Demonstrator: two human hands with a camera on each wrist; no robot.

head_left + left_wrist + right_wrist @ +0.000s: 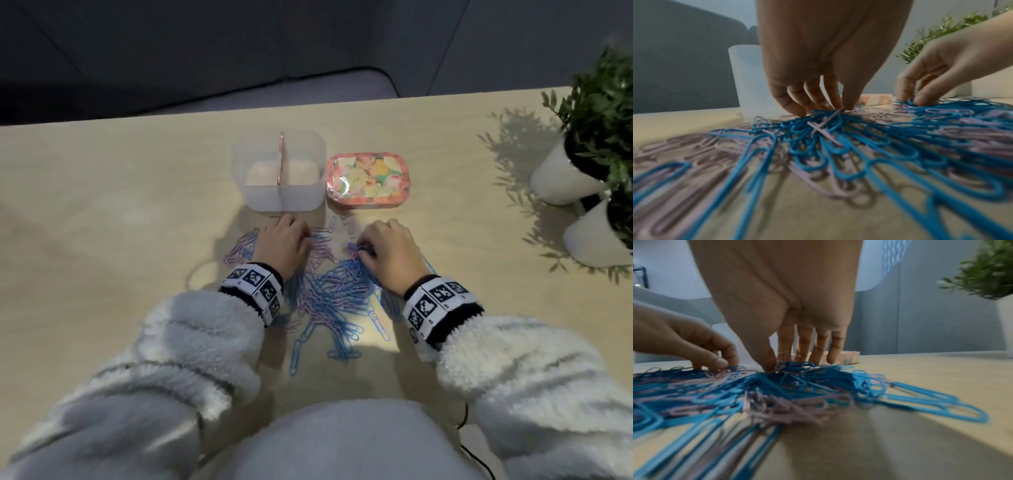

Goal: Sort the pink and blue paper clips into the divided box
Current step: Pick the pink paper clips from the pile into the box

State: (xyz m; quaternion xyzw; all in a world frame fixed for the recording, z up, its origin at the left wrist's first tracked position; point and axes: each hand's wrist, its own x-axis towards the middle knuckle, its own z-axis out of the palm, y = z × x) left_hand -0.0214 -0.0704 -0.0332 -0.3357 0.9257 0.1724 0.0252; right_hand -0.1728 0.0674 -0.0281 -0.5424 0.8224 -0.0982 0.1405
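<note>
Both hands on mixed paper clips (329, 291) | left hand (282, 241) pinches a pink clip (835, 113) | right hand (394, 253) fingertips gather blue ones | divided box (279, 171) beyond, nearer left hand, seemingly unfilled

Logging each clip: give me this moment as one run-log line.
stage: picking | left hand: fingers in paper clips | right hand: fingers in pile | divided box: no clips visible inside | floral tin: closed

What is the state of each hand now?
Left hand: pinching paper clips in the pile.
Right hand: fingers in the pile; grip cannot be told.
</note>
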